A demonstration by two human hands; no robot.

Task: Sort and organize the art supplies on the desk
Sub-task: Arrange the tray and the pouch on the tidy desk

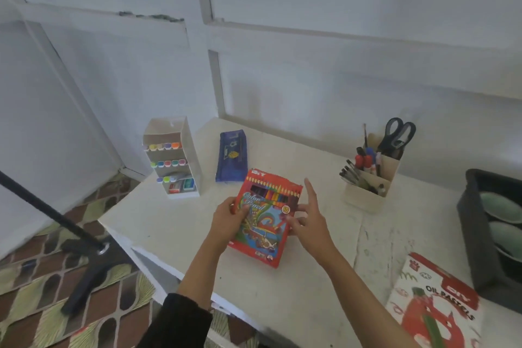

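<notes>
A red box of colour pencils (265,220) lies in the middle of the white desk (169,223). My left hand (230,220) grips the box's left edge, thumb on its front. My right hand (309,217) holds the right edge with the thumb and lower fingers while the index finger points up. Behind the box lies a blue pencil case (231,155). A white tiered rack (172,158) with coloured markers and erasers stands at the back left. A beige holder (370,178) with pens, brushes and black scissors stands at the back right.
An oil pastels box (435,305) lies at the desk's near right corner. A dark bin (477,234) holding pale green items sits at the right edge. A black tripod leg (56,220) stands on the patterned floor to the left. The wall runs close behind the desk.
</notes>
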